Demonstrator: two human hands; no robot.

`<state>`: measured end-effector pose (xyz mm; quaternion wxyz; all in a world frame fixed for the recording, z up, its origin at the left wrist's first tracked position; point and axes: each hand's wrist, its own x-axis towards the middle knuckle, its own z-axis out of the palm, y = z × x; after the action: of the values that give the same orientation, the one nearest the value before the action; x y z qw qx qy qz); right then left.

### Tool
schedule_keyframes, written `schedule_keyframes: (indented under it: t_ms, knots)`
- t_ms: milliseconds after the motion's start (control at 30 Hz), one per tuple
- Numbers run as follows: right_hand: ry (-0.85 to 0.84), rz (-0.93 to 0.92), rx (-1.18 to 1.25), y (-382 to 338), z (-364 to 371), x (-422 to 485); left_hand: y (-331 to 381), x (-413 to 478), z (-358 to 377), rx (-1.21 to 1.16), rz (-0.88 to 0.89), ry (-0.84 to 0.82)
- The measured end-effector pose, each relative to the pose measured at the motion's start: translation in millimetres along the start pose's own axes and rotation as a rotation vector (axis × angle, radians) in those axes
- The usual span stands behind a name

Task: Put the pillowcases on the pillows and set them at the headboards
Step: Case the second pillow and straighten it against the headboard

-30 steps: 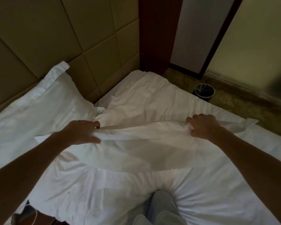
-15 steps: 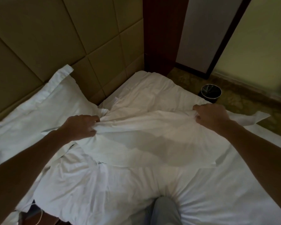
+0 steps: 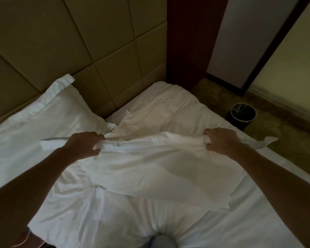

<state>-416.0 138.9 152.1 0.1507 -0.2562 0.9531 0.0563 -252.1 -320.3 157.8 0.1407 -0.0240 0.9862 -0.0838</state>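
A black bin (image 3: 242, 115) stands on mottled floor (image 3: 279, 140).

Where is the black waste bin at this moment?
In the head view, the black waste bin stands on the floor at the right, just off the bed and beyond the right hand, which grips the pillowcase.

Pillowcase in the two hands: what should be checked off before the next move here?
1. Left hand grips one end of the pillowcase: ok.
2. Right hand grips the other end: ok.
3. Pillowcase mouth found and opened: cannot tell.
4. One pillow leans on the headboard: ok.
5. Next pillow lying ready under the pillowcase: cannot tell; the white folds blend together.
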Motion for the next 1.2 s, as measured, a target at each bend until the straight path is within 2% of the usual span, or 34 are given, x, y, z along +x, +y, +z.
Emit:
schedule_keyframes:
  t_ms: [200,400,700,1000,1200]
  knots:
    - [-0.108,0.037,0.058,2,-3,-2,11,4,-17,0.061,-0.077,-0.063]
    - [0.005,0.066,-0.039,-10,-13,-3,0,17,-42,0.075,-0.047,-0.028]
    - [0.13,0.214,-0.061,-41,-92,14,-70,99,-88,0.0,0.034,0.027]
    - [0.219,0.43,-0.193,-101,-152,58,-144,190,-90,-0.248,0.197,-0.003]
    - [0.262,0.446,-0.262,-130,-200,94,-190,213,-100,-0.333,0.162,-0.02]
